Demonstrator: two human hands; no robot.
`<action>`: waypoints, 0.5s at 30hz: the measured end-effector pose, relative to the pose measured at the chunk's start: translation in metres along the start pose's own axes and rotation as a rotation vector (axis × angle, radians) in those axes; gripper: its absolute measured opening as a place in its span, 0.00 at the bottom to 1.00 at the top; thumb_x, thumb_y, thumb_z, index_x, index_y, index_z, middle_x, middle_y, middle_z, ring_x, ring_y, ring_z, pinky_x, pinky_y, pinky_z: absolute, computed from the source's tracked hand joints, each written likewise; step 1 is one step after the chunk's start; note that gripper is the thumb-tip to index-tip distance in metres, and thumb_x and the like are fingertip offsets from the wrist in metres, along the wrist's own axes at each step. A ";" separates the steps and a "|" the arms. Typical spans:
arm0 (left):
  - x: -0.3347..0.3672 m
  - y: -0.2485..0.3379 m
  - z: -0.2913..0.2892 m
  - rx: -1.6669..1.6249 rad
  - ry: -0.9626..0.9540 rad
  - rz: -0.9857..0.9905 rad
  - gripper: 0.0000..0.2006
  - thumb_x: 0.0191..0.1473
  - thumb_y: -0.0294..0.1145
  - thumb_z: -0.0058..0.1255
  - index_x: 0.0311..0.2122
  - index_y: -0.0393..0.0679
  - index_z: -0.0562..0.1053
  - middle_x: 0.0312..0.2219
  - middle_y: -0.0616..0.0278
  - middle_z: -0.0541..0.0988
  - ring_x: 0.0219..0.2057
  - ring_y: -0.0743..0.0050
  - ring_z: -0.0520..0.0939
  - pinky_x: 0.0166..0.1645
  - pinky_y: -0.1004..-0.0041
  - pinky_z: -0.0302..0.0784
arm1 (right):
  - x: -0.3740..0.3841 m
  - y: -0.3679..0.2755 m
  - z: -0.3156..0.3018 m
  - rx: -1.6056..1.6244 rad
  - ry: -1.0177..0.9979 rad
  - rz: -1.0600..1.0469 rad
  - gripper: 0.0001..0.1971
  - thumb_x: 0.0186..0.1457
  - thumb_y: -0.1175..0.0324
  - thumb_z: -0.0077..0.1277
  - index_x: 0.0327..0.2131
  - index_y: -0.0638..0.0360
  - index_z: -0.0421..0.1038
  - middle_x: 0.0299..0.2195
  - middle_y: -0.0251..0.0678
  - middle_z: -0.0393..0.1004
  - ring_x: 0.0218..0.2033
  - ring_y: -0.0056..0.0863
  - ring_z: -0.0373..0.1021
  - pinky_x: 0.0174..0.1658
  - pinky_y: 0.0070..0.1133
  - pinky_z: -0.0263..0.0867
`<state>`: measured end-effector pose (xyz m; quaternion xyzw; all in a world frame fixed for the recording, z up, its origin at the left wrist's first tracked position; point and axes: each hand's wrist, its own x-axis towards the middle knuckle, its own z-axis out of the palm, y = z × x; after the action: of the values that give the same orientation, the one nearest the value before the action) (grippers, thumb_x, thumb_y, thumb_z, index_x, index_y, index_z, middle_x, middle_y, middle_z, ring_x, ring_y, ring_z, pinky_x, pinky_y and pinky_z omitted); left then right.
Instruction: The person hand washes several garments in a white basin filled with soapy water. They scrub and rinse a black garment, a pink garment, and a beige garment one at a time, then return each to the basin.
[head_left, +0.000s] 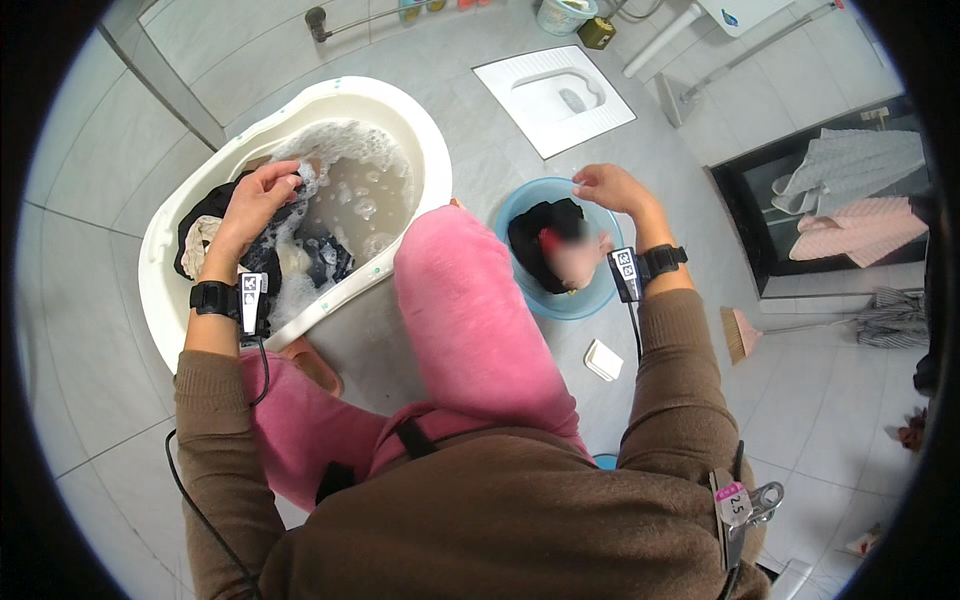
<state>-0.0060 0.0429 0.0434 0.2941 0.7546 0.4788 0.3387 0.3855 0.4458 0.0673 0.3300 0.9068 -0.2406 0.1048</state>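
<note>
Black clothes (pixel 205 205) sit in the sudsy white tub (pixel 432 150); the left hand (pixel 258 203) curls over them, grip impossible to tell; the right hand (pixel 612 190), half-open, empty, hovers by the blue basin (pixel 600 292).

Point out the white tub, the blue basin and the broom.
White tub (pixel 435 168), head view: on its right-hand rim.
Blue basin (pixel 548 307), head view: on its lower wall.
Broom (pixel 740 336), head view: on its bristles.

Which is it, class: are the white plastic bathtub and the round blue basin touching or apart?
Apart. The head view shows grey floor between the white plastic bathtub and round blue basin.
</note>
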 end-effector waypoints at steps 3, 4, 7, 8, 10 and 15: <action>0.005 -0.007 -0.007 0.039 -0.024 0.060 0.18 0.61 0.36 0.51 0.54 0.40 0.73 0.42 0.63 0.80 0.40 0.79 0.79 0.46 0.77 0.74 | 0.027 -0.050 0.000 0.018 0.044 -0.157 0.19 0.54 0.58 0.56 0.44 0.60 0.77 0.37 0.45 0.80 0.40 0.39 0.77 0.45 0.29 0.71; 0.005 -0.012 -0.015 0.083 0.000 0.043 0.19 0.62 0.37 0.51 0.55 0.41 0.72 0.43 0.64 0.80 0.40 0.79 0.79 0.46 0.77 0.74 | 0.039 -0.079 -0.001 0.024 0.053 -0.213 0.19 0.54 0.58 0.56 0.44 0.61 0.77 0.37 0.45 0.80 0.40 0.39 0.77 0.46 0.29 0.71; 0.005 -0.040 -0.038 0.172 0.135 0.080 0.18 0.60 0.37 0.52 0.52 0.39 0.74 0.43 0.63 0.81 0.42 0.76 0.80 0.48 0.74 0.74 | 0.070 -0.183 0.003 0.164 0.067 -0.447 0.18 0.56 0.59 0.55 0.45 0.60 0.76 0.39 0.44 0.80 0.42 0.35 0.76 0.47 0.28 0.71; 0.006 -0.053 -0.046 0.117 0.172 0.048 0.18 0.60 0.37 0.53 0.51 0.38 0.75 0.43 0.61 0.81 0.43 0.74 0.80 0.49 0.74 0.75 | 0.078 -0.219 0.008 0.219 0.081 -0.556 0.17 0.57 0.60 0.54 0.45 0.61 0.76 0.39 0.43 0.80 0.41 0.33 0.76 0.46 0.27 0.70; 0.005 -0.083 -0.066 0.370 0.392 0.141 0.18 0.54 0.40 0.56 0.47 0.40 0.77 0.36 0.56 0.83 0.38 0.63 0.83 0.46 0.67 0.77 | 0.092 -0.290 0.027 0.326 -0.022 -0.700 0.16 0.58 0.61 0.53 0.45 0.61 0.75 0.39 0.41 0.80 0.40 0.31 0.76 0.46 0.25 0.70; -0.024 -0.164 -0.123 0.538 0.416 -0.081 0.19 0.52 0.41 0.55 0.46 0.39 0.77 0.37 0.47 0.82 0.40 0.54 0.83 0.46 0.64 0.77 | 0.105 -0.401 0.094 0.282 -0.310 -0.877 0.13 0.61 0.64 0.52 0.46 0.59 0.75 0.38 0.34 0.79 0.40 0.21 0.73 0.46 0.20 0.69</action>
<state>-0.1093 -0.1002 -0.0638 0.2388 0.9179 0.2984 0.1065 0.0488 0.1883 0.0972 -0.1118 0.8926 -0.4291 0.0818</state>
